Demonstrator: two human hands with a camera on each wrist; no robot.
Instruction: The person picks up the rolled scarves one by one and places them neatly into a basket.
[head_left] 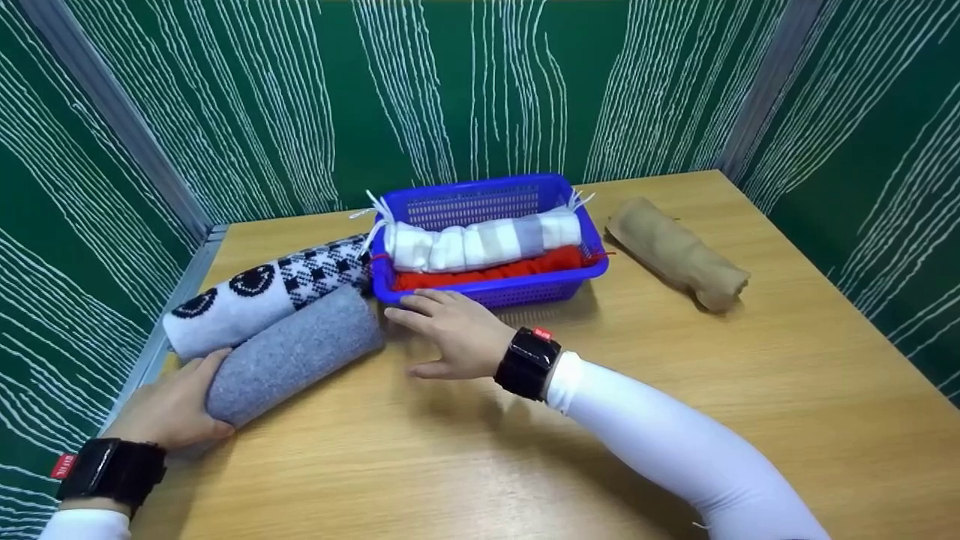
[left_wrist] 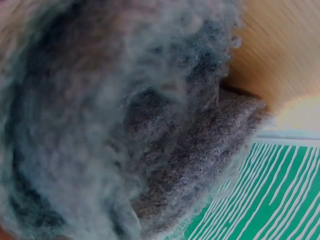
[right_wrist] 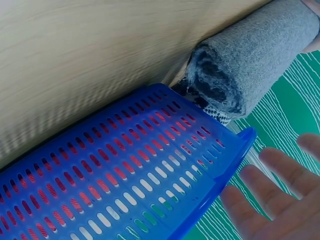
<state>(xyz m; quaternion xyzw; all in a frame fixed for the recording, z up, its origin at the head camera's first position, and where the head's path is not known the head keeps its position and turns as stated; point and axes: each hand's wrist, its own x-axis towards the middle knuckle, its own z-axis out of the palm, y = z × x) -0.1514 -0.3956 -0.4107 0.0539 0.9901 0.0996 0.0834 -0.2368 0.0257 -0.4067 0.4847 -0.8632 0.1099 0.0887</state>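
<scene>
While the left hand (head_left: 174,409) grips the grey rolled scarf's (head_left: 296,352) near end on the counter (head_left: 525,450), its long axis points toward the blue basket (head_left: 491,292), where the right hand (head_left: 450,330) rests, fingers spread flat.

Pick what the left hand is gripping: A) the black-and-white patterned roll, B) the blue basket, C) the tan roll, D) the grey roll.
D: in the head view the left hand curls round the near end of the grey roll, while the right hand lies open, fingers straight, by the blue basket.
</scene>
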